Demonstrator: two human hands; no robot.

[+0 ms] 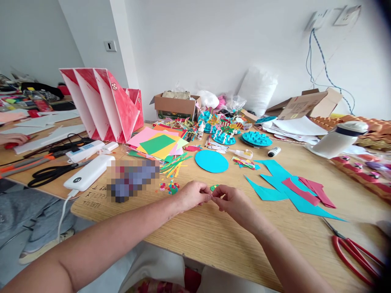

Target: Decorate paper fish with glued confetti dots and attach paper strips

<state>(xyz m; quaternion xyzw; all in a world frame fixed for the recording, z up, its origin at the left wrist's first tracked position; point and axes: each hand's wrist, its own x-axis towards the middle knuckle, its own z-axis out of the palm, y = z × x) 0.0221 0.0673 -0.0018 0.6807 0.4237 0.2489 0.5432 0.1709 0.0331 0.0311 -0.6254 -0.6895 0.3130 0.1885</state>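
Over the front of the wooden table, my left hand (194, 195) and my right hand (232, 202) meet fingertip to fingertip. Both are closed in a pinch, and whatever lies between the fingers is too small or hidden to name. Just behind the fingertips a small green paper piece (214, 187) with coloured dots shows. Left of my left hand lies a scatter of tiny coloured paper dots (173, 188). A blue paper oval (211, 161) rests flat beyond my hands. Blue paper offcuts (269, 191) and dark pink paper strips (301, 191) lie to the right.
Red-handled scissors (351, 254) lie at the right edge. A glue bottle (242, 153), paper strips (175, 165) and stacked coloured sheets (157, 144) sit farther back. On the left are a white power bank (88, 173), black scissors (55, 173) and another person's hand (14, 139).
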